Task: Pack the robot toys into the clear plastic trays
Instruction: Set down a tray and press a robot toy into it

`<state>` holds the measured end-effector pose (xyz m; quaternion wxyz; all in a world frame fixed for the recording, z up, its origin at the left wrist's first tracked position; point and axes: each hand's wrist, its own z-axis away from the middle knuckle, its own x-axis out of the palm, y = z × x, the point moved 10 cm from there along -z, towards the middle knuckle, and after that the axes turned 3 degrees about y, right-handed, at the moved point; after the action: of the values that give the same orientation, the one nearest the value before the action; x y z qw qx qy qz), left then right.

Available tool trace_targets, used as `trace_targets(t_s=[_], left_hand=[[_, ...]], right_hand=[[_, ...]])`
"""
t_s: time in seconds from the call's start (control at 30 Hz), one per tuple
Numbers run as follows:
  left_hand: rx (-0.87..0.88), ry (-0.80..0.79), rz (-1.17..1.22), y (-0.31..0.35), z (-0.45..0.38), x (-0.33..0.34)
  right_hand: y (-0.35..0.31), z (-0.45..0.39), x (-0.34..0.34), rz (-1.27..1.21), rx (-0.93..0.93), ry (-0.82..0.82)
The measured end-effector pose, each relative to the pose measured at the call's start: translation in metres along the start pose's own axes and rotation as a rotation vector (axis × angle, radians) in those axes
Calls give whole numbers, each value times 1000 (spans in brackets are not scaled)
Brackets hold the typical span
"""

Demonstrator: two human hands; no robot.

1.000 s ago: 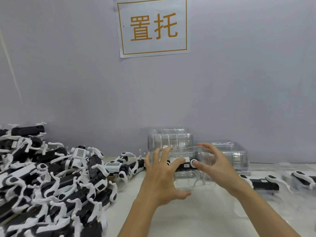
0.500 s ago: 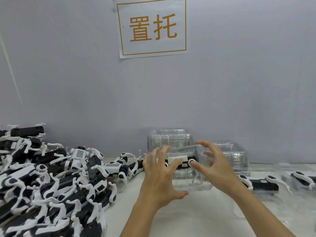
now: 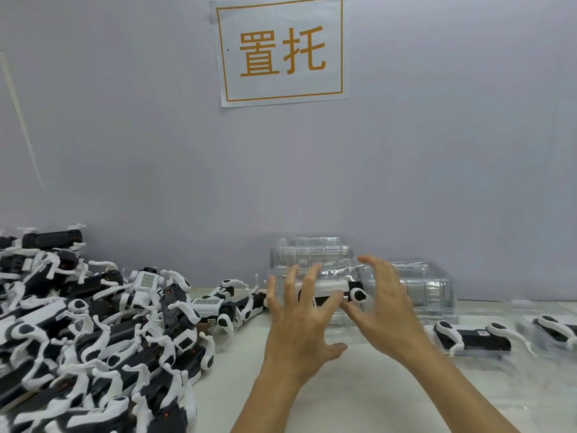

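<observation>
Between both hands sits a clear plastic tray [image 3: 339, 324] with a black-and-white robot toy [image 3: 331, 287] inside it, low over the white table [image 3: 352, 392]. My left hand [image 3: 299, 326] presses its spread, straight fingers against the tray's near left side. My right hand [image 3: 385, 307] arches over the tray's right end, fingers curled over the top and thumb at the front. A big pile of loose robot toys [image 3: 93, 332] covers the left of the table.
Stacks of empty clear trays [image 3: 312, 250] stand against the wall behind the held tray, with another stack [image 3: 421, 285] to its right. Two packed toys in trays [image 3: 471, 337] lie at the right edge. A paper sign [image 3: 281, 51] hangs on the grey wall.
Both hands have carried the tray with the toy a little forward and down toward the stacked trays. The grip looks the same.
</observation>
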<state>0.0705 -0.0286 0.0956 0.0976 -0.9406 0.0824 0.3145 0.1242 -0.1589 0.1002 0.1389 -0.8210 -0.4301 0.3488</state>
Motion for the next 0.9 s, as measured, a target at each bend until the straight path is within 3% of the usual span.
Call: trace_targets(t_s=[0.2,0.53,0.9], left_hand=[[-15,30,45,-5,1,0],[-189,-2,348,-26,7,4],[-278,-62,344,-32,3,1]], right_hand=[[-2,0,-3,-16,-17,15],[-14,-6,-9,-111,-41,21],[8,-10,-11,-363,213,-32]])
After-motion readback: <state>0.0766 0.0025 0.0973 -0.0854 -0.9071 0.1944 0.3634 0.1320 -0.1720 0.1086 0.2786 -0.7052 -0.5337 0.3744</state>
